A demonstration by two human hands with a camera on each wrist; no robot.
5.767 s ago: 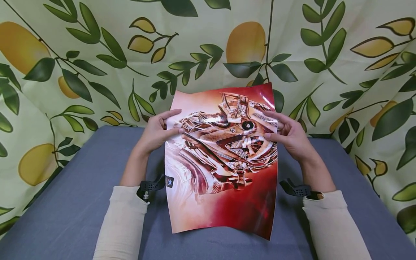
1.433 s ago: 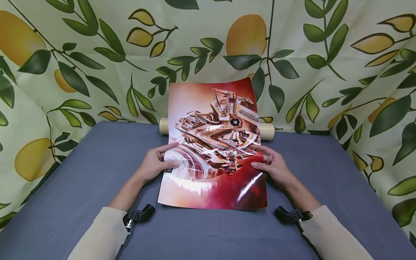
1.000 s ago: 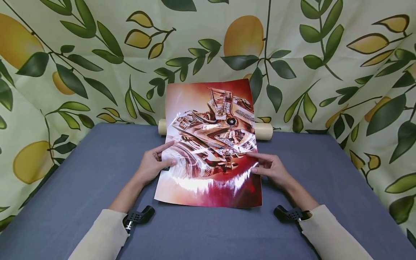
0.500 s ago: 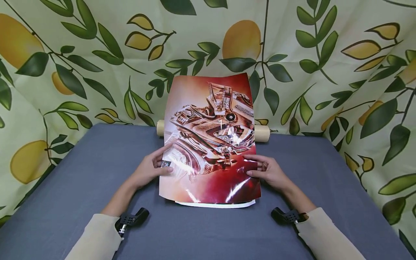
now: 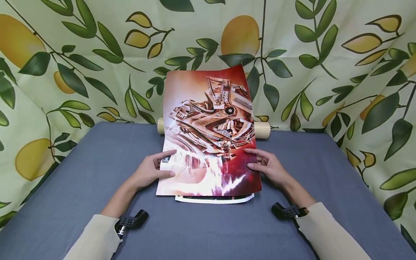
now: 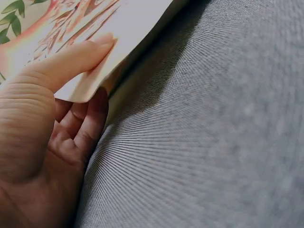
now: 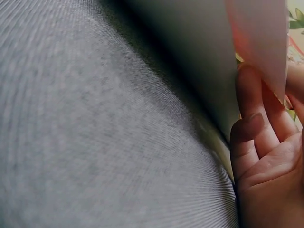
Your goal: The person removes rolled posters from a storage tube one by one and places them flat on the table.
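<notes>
Glossy red poster (image 5: 208,130) stands on worktop (image 5: 81,173), long axis running away from person, lower edge curled under | left hand (image 5: 151,171) pinches left edge, right hand (image 5: 268,168) pinches right edge | both equally near; roll (image 5: 262,130) behind.

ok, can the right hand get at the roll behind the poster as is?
Probably not directly. The right hand grips the poster, whose upright sheet stands before the roll. Only the roll's ends show, so it would need to let go and reach round.
</notes>
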